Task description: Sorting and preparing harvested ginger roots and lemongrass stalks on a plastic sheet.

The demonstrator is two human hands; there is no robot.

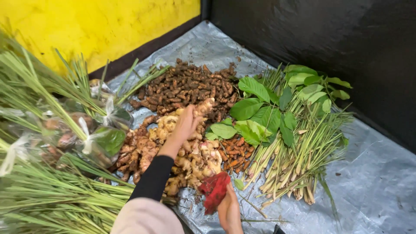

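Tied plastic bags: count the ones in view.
3, possibly more hidden under the stalks. One bag nearest the root pile, one below it, one at the far left among lemongrass.

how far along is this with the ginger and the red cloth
Already done: tied clear bags of produce lie at left. In hand: left hand grips a ginger piece above the ginger pile; right hand holds a red cloth. Left: most ginger lies loose on the tarp.
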